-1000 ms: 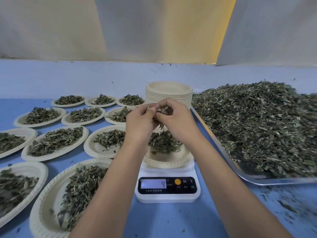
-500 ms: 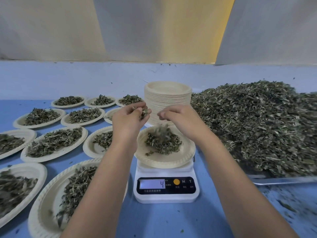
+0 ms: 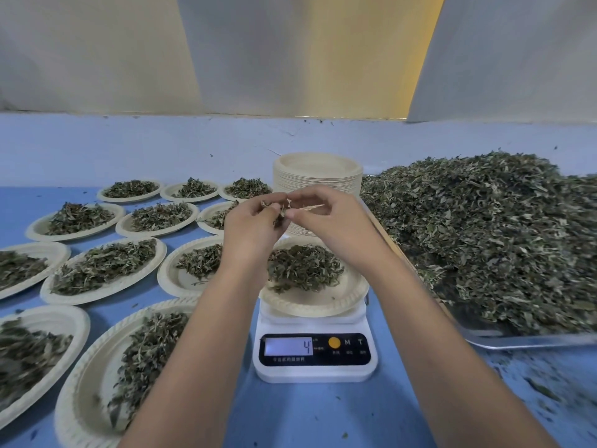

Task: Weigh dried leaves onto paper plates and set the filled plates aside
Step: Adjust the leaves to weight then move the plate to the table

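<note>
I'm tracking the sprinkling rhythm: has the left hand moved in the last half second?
Yes. The left hand, pinching dried leaves, shifted rightward toward the stack of empty plates, meeting the right hand before it.

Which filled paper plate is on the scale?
The round beige paper plate atop the white digital scale; the others lie on the blue table.

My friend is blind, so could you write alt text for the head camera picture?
A left hand and right hand pinch dried leaves above a leaf-filled paper plate on a white scale reading 4. Filled plates lie on the blue table at left; a plate stack and heaped tray stand right.
</note>
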Demonstrator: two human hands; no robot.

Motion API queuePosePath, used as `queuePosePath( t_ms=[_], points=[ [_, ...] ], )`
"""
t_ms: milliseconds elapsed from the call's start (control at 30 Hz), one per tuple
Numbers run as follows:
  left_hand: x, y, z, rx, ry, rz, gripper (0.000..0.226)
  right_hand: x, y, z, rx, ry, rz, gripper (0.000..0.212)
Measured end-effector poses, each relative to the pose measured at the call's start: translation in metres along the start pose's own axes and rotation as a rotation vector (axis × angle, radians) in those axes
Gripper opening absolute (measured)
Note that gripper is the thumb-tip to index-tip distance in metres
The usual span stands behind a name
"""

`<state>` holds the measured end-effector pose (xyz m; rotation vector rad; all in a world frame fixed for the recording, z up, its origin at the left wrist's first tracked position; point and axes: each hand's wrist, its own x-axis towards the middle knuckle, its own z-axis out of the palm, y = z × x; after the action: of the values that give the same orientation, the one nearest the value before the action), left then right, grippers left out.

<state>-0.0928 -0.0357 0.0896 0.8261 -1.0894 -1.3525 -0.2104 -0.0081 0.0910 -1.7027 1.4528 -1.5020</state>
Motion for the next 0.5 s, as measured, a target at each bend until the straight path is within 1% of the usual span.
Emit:
queuePosePath(
  t_ms=[100, 233, 400, 500],
  points=[
    [0.001, -0.001, 0.003, -0.011, -0.001, -0.008, 0.023, 0.000, -0.001, 0.005, 0.050, -0.028, -0.048, 0.028],
    [0.002, -0.002, 0.007, -0.018, -0.022, -0.037, 0.029, 0.000, 0.001, 0.008, -0.010, 0.023, -0.064, 0.031],
    [-0.005, -0.001, 0.012, -0.015, -0.114, -0.075, 0.030, 0.000, 0.000, 0.009, -0.024, 0.085, -0.028, 0.023],
    [-0.008, 0.000, 0.010, 0.112, -0.140, -0.064, 0.028, 0.000, 0.002, 0.006, -0.129, 0.090, 0.025, 0.018]
  ],
)
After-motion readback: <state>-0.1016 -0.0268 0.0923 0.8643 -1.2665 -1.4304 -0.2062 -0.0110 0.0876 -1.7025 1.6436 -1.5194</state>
